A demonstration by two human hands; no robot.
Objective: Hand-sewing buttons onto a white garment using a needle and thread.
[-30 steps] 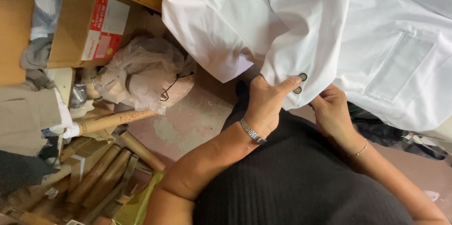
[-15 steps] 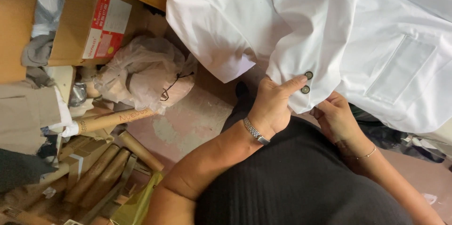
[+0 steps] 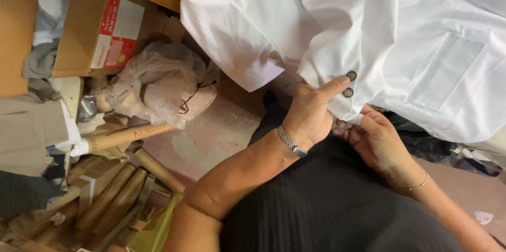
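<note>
A white garment [image 3: 337, 25] with a chest pocket hangs over the edge in front of me. My left hand [image 3: 311, 109], with a metal bracelet on the wrist, pinches the sleeve cuff [image 3: 337, 80] just beside two dark buttons [image 3: 349, 84]. The forefinger lies along the cuff edge. My right hand [image 3: 377, 138] grips the same cuff from below, its fingers curled under the fabric. A thin chain sits on that wrist.
Left of me, a cardboard box [image 3: 100, 30] with a red and white label stands on the floor. A crumpled plastic bag [image 3: 158, 80] lies beside it. Several cardboard tubes [image 3: 113, 191] are piled at the lower left. Pink floor [image 3: 211, 136] shows between.
The view has shifted so the garment sits a little lower and further right. My right hand has slid down under the cuff. My left hand keeps its hold by the buttons.
</note>
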